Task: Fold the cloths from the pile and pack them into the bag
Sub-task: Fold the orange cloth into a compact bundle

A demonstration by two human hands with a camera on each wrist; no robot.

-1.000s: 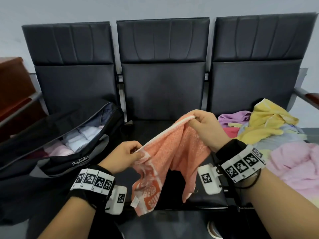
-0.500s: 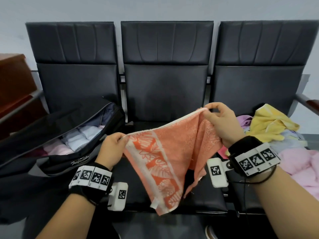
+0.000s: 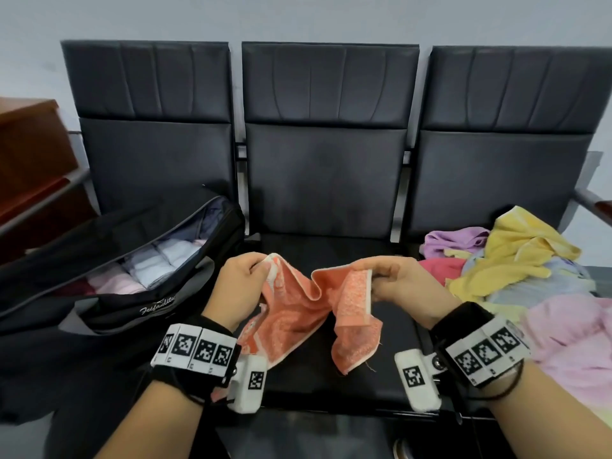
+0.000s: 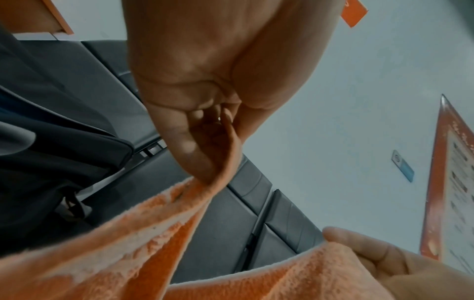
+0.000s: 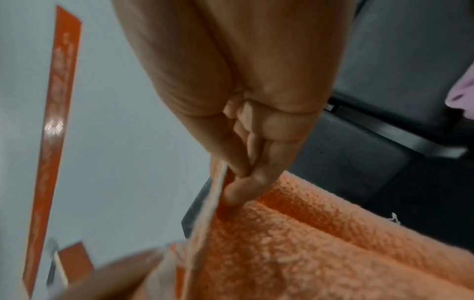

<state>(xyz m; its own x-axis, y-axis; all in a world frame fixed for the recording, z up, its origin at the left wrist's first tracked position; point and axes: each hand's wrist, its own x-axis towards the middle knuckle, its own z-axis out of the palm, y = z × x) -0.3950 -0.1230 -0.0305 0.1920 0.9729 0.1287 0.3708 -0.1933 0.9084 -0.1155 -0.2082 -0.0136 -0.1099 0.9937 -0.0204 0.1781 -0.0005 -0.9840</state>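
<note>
hands over the middle black seat (image 3: 331,376); left hand (image 3: 240,286) and right hand (image 3: 402,281) each pinch a top corner of an orange patterned towel (image 3: 298,313), sagging between them; open black bag (image 3: 109,270) at nine o'clock holds folded cloths; cloth pile (image 3: 530,270) at three o'clock

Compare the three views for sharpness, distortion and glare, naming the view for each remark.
Head view: sharp, evenly lit, chair backs bowed by the wide lens. Left wrist view: left hand and orange cloth fairly crisp. Right wrist view: soft with blur, glare spot on the orange wall strip.
</note>
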